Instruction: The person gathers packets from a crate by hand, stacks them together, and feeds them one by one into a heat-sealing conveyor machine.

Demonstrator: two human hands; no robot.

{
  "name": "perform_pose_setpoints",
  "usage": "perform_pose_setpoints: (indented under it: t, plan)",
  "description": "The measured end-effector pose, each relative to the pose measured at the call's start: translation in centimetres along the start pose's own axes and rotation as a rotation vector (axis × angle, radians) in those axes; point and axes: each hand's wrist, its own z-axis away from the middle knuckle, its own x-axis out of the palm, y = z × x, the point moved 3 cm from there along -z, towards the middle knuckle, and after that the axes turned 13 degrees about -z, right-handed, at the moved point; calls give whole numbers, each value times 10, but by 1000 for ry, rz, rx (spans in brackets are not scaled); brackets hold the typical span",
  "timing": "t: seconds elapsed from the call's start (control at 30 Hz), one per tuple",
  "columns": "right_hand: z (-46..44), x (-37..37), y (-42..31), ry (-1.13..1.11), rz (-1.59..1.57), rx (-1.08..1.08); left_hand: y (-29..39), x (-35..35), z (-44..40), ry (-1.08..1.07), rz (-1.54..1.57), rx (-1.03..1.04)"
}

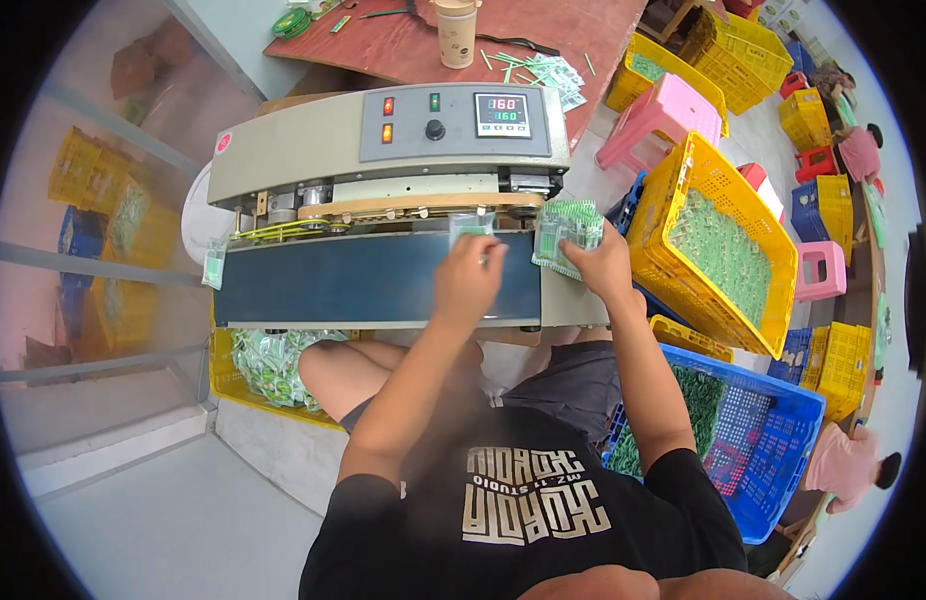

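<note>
A band sealing machine (398,130) with a dark blue conveyor belt (353,280) stands in front of me. My left hand (467,278) is over the belt's right part, fingers curled together. A small clear packet with green contents (471,224) sits at the sealing band just beyond those fingers; whether they grip it is hidden. My right hand (605,262) holds a stack of green-and-clear packets (567,236), thumb on the near side, at the belt's right end. Another packet (214,262) hangs at the belt's left end.
Below the belt's left side lies a yellow crate of filled packets (273,365). To my right stand a yellow crate of small green pieces (721,255) and a blue crate (773,450). Behind the machine, a red table (383,50) bears a cup (456,35). Other people work at far right.
</note>
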Motion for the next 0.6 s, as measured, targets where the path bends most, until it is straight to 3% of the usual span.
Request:
perform_pose_setpoints:
  t: [0.17,0.33,0.47,0.53,0.57,0.6]
  plan:
    - [-1,2,-1,17,33,15,26,45,-21,-195,102,-82]
    - [2,0,-1,5,-22,-28,22,37,-30,-331,40,-224]
    - [2,2,5,8,-44,6,-5,17,-25,-301,-29,-285]
    - [5,0,-5,-19,-50,9,-16,4,-21,-108,3,-204]
    - [6,-1,-8,-19,-50,11,-18,-6,-15,112,-34,-146]
    - [7,-1,-11,-29,-56,12,-15,-9,-11,111,-32,-146]
